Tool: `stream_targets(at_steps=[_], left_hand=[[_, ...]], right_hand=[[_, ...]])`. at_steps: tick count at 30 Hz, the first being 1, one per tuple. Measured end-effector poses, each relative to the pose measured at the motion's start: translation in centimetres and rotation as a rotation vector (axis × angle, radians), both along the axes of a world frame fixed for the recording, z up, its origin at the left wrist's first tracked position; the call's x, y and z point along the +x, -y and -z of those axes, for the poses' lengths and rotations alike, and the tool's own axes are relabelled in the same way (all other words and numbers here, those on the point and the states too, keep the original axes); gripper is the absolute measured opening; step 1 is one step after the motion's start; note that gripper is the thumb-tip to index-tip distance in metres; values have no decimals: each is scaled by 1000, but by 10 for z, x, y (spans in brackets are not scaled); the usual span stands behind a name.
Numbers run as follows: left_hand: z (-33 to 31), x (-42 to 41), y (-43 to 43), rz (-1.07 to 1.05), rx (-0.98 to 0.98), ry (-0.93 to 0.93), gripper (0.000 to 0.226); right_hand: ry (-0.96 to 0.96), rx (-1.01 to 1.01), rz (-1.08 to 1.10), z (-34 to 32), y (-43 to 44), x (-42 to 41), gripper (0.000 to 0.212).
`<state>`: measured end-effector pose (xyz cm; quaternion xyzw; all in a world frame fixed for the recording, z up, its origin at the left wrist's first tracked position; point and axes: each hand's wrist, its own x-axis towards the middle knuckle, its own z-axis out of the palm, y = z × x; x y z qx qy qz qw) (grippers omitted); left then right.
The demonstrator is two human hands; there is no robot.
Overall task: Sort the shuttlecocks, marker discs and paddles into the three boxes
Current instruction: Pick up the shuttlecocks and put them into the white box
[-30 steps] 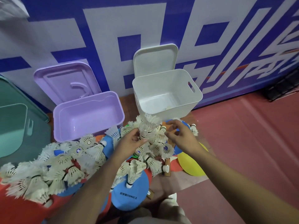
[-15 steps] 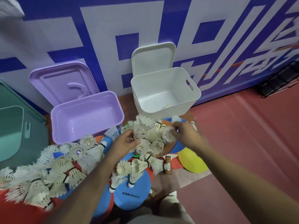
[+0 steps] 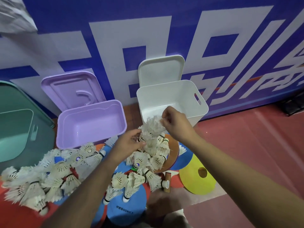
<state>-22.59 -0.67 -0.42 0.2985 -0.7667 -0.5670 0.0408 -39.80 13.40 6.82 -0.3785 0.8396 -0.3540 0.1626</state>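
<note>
A bunch of shuttlecocks [image 3: 152, 129] is gripped between 2 hands. Its feathered top is pinched by the curled fingers of the right hand [image 3: 176, 126], and its lower part is clasped by the left hand [image 3: 128, 143]. The bunch is held at the near rim of the white box [image 3: 164, 99]. More loose shuttlecocks [image 3: 54, 178] are heaped before the purple box [image 3: 88, 106], some over a blue paddle [image 3: 126, 209]. A yellow marker disc [image 3: 195, 185] is seen at the right, and 1 green box [image 3: 16, 129] at the left edge.
</note>
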Motion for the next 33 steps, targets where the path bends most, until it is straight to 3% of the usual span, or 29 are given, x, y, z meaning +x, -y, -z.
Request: stream_targets(at_steps=[1,4,6,11,17,24,29,33], left_hand=[[-5,-5,-2,-23,-8,-14,51],[-21,-27,-6,-95,-54,-62,40],[-28,-50,-7,-104,-112,-84,35],[-32,-117,-2,-121,-266,-55,32],[-3,-177,17,-10,-452,188,34],[43,-191,26,59,-379,408,34],[38,-189,20,89,-374,411,35],[12,-163,7,-74,-359,227,22]], right_hand=[[34,-23,-1,-4,1,-7,5],[219,-69,2,-20,2,-35,43],[198,-36,-59,-28,0,-56,56],[137,42,-116,-4,8,-125,27],[194,256,-112,49,25,-183,27],[246,425,-132,108,49,-197,23],[75,656,-320,114,51,-187,24],[-22,377,-371,88,31,-166,37]])
